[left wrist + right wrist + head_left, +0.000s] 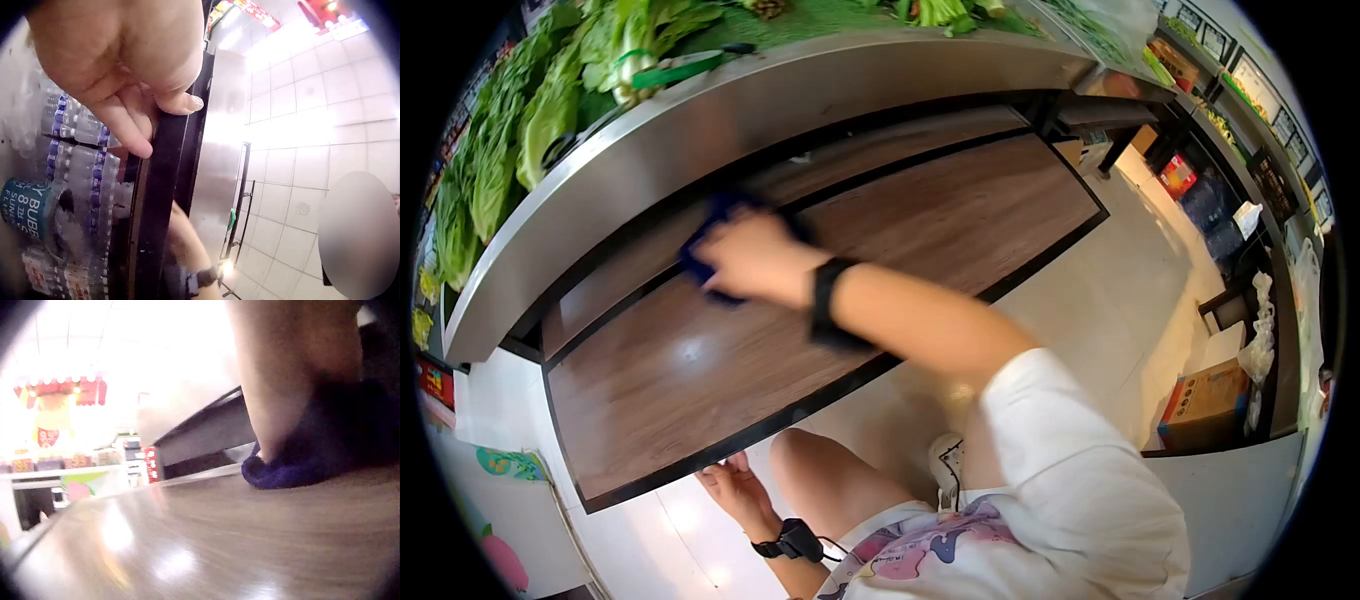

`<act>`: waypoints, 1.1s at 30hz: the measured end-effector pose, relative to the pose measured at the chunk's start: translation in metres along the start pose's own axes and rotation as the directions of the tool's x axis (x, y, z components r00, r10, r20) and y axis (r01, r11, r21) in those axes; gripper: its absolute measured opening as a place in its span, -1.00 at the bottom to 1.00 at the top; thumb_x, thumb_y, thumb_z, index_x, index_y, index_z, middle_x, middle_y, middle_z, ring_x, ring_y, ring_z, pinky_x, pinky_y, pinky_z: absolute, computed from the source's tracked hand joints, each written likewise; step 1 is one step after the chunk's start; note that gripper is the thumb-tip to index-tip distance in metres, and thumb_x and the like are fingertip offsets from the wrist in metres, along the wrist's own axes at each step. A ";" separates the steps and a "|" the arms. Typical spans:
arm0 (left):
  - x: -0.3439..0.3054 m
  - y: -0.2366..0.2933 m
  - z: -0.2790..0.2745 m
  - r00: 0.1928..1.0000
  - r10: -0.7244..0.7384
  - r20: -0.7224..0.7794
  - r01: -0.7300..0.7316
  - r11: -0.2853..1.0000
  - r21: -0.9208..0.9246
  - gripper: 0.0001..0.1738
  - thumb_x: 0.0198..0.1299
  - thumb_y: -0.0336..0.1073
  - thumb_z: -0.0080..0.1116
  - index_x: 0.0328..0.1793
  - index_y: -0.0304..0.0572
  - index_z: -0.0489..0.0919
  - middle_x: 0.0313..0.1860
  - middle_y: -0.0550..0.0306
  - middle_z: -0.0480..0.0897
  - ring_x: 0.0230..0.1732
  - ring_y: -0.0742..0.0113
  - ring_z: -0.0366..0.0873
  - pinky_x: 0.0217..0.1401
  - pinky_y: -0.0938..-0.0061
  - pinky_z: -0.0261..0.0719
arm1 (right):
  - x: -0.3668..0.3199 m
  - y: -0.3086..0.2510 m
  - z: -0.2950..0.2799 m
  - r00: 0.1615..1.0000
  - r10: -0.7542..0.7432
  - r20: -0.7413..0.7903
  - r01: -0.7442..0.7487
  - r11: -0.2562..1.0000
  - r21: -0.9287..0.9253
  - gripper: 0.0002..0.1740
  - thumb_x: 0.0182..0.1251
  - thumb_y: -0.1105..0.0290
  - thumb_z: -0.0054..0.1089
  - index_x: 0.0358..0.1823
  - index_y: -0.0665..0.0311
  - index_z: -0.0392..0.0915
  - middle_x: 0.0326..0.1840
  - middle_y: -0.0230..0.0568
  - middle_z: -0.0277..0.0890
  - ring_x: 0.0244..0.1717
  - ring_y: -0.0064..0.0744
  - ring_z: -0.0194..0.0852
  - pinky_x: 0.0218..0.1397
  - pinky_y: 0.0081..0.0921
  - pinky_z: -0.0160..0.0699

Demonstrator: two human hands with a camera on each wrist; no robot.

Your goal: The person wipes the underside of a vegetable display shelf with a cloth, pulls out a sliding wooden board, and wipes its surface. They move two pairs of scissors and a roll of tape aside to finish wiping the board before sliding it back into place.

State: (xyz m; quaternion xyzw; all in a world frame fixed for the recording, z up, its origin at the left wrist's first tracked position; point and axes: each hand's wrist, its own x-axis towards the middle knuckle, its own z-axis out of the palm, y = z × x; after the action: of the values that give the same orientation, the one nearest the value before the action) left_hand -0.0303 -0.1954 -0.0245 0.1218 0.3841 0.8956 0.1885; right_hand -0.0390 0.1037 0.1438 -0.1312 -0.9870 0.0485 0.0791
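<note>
A dark blue cloth (718, 240) lies bunched under my right hand (760, 255), blurred in the head view. The right hand grips it and presses it on the brown wood-look shelf board (920, 225). From the right wrist view, the cloth (281, 475) rests right on the glossy board, and most of the fingers are hidden in its folds. My left hand (738, 490) is at the board's black front edge. In the left wrist view this hand (125, 56) pinches the edge (164, 162), thumb on one side and fingers on the other.
Above the board runs a metal counter rim (700, 130) with leafy vegetables (495, 190) on it. Packed bottles (75, 169) stand below the board. A cardboard box (1205, 400) sits on the floor at the right; the person's knee (820, 465) is close to the front edge.
</note>
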 end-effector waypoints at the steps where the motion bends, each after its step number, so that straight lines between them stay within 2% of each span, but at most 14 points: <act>1: -0.002 0.000 0.004 1.000 -0.011 -0.026 0.011 1.000 -0.012 -0.66 0.36 -0.17 -0.02 0.20 -0.05 0.37 0.01 0.23 0.57 0.00 0.23 0.59 0.08 0.34 0.63 | 0.009 -0.022 0.018 0.984 -0.124 -0.130 0.128 0.992 0.022 -0.45 0.15 -0.05 0.19 0.15 -0.01 0.51 0.17 -0.13 0.45 0.28 0.08 0.26 0.28 0.03 0.25; 3: -0.003 -0.001 0.018 0.997 -0.026 -0.073 0.023 0.999 -0.042 -0.67 0.37 -0.13 -0.04 0.19 -0.01 0.40 0.02 0.25 0.57 0.02 0.20 0.58 0.10 0.25 0.62 | 0.023 -0.057 0.032 0.964 -0.236 -0.123 0.248 0.963 0.101 -0.48 0.13 -0.01 0.22 0.12 -0.01 0.53 0.18 -0.11 0.43 0.35 0.12 0.15 0.37 0.11 0.04; 4: -0.007 0.005 0.033 0.994 -0.058 -0.094 0.055 0.998 -0.041 -0.68 0.38 -0.09 -0.07 0.15 0.00 0.44 0.04 0.22 0.57 0.07 0.13 0.56 0.14 0.13 0.58 | 0.026 -0.064 0.031 0.970 -0.225 -0.088 0.233 0.968 0.097 -0.47 0.12 -0.01 0.23 0.14 -0.04 0.52 0.19 -0.10 0.43 0.37 0.13 0.13 0.38 0.10 0.03; 7: -0.006 0.003 0.020 0.995 -0.095 -0.009 0.094 0.993 -0.067 -0.66 0.37 -0.08 -0.06 0.13 -0.06 0.47 0.07 0.14 0.56 0.08 0.11 0.55 0.13 0.16 0.60 | 0.017 -0.027 0.029 0.963 -0.256 -0.085 0.267 0.947 0.180 -0.46 0.12 -0.06 0.21 0.15 -0.10 0.52 0.20 -0.22 0.43 0.36 0.09 0.16 0.37 0.07 0.08; 11: -0.004 -0.004 0.017 0.996 -0.010 -0.089 0.004 0.998 -0.069 -0.44 0.36 -0.03 -0.08 0.36 -0.20 0.25 0.23 -0.09 0.43 0.19 -0.01 0.48 0.24 0.07 0.53 | -0.025 0.081 0.002 0.992 -0.104 -0.070 0.111 0.988 0.107 -0.46 0.17 -0.07 0.16 0.16 -0.09 0.51 0.24 -0.28 0.42 0.30 0.07 0.26 0.25 -0.16 0.37; 15: -0.004 -0.006 0.024 0.978 0.019 -0.208 -0.035 0.997 -0.070 -0.43 0.35 -0.01 -0.07 0.33 -0.24 0.29 0.24 -0.09 0.44 0.18 0.05 0.49 0.27 0.21 0.53 | -0.087 0.218 -0.023 1.000 0.029 -0.003 -0.029 0.999 0.022 -0.38 0.26 -0.15 0.01 0.29 -0.07 0.37 0.37 -0.10 0.26 0.33 0.11 0.21 0.36 -0.15 0.24; 16: -0.005 -0.005 0.023 0.994 0.034 -0.101 -0.043 0.995 -0.087 -0.45 0.34 -0.01 -0.05 0.28 -0.28 0.34 0.19 -0.08 0.48 0.16 0.10 0.51 0.26 0.27 0.55 | -0.106 0.245 -0.034 0.996 0.090 -0.012 -0.090 0.996 -0.022 -0.36 0.26 -0.17 0.00 0.30 -0.07 0.36 0.37 -0.08 0.27 0.33 0.05 0.23 0.35 -0.17 0.25; 21: -0.004 -0.005 0.022 0.991 0.035 -0.127 -0.037 0.999 -0.010 -0.43 0.35 0.03 -0.10 0.24 -0.31 0.38 0.19 0.03 0.48 0.21 0.26 0.42 0.30 0.43 0.48 | -0.178 0.387 -0.054 0.902 0.426 -0.066 -0.431 0.896 -0.111 -0.33 0.28 -0.16 -0.01 0.34 -0.03 0.32 0.37 -0.07 0.26 0.33 0.01 0.24 0.35 -0.21 0.26; 23: -0.004 -0.003 0.029 0.987 0.046 -0.154 -0.046 0.999 0.006 -0.42 0.35 0.05 -0.10 0.25 -0.31 0.37 0.20 0.02 0.47 0.23 0.25 0.39 0.35 0.42 0.42 | -0.204 0.428 -0.063 0.832 0.541 -0.126 -0.554 0.825 -0.112 -0.35 0.27 -0.11 0.03 0.31 0.03 0.35 0.30 -0.02 0.34 0.25 0.03 0.33 0.27 -0.20 0.34; 25: -0.001 -0.004 0.017 0.992 0.023 -0.123 -0.026 0.999 -0.029 -0.42 0.35 0.04 -0.11 0.25 -0.32 0.36 0.22 0.01 0.45 0.25 0.24 0.37 0.39 0.40 0.36 | -0.233 0.455 -0.066 0.658 0.720 -0.219 -0.746 0.664 -0.056 -0.43 0.23 0.00 0.12 0.22 0.10 0.44 0.23 -0.05 0.40 0.13 0.02 0.44 0.13 -0.20 0.47; 29: -0.001 -0.005 0.010 0.991 0.026 -0.130 -0.033 0.998 -0.052 -0.40 0.35 0.04 -0.10 0.28 -0.33 0.33 0.26 -0.01 0.42 0.28 0.22 0.35 0.41 0.37 0.34 | -0.310 0.532 -0.056 0.386 0.859 -0.336 -0.911 0.413 0.011 -0.61 0.19 0.12 0.10 -0.15 0.29 0.64 -0.05 0.11 0.56 -0.02 0.09 0.52 0.06 -0.17 0.49; 30: -0.002 -0.002 0.020 0.979 0.024 -0.201 -0.040 0.996 -0.078 -0.39 0.35 0.03 -0.10 0.30 -0.36 0.31 0.29 -0.04 0.38 0.30 0.20 0.33 0.42 0.36 0.32 | -0.329 0.494 -0.083 0.412 0.857 -0.310 -0.907 0.419 -0.048 -0.59 0.18 0.14 0.14 -0.13 0.35 0.62 -0.08 0.15 0.56 -0.03 0.11 0.52 0.05 -0.19 0.49; 31: 0.000 0.001 0.027 0.979 0.019 -0.204 -0.035 0.996 -0.076 -0.39 0.35 0.02 -0.10 0.30 -0.37 0.31 0.30 -0.04 0.38 0.31 0.19 0.32 0.43 0.36 0.31 | -0.344 0.512 -0.082 0.277 0.909 -0.312 -0.954 0.300 0.025 -0.60 0.18 0.17 0.17 -0.11 0.36 0.60 -0.10 0.18 0.56 -0.04 0.13 0.52 0.05 -0.19 0.49; 33: -0.005 0.002 0.037 0.973 0.006 -0.233 -0.022 0.998 -0.067 -0.38 0.35 0.01 -0.09 0.31 -0.39 0.30 0.31 -0.05 0.37 0.32 0.18 0.31 0.43 0.35 0.30 | -0.354 0.503 -0.098 0.207 0.868 -0.452 -0.954 0.282 0.104 -0.59 0.20 0.17 0.18 -0.05 0.32 0.59 -0.12 0.15 0.58 -0.06 0.10 0.53 0.02 -0.19 0.49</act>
State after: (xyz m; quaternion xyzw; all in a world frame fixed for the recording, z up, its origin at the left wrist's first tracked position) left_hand -0.0130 -0.1745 0.0016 0.0123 0.3715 0.9177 0.1400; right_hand 0.4413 0.5001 0.1307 -0.7027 -0.6707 -0.0423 0.2336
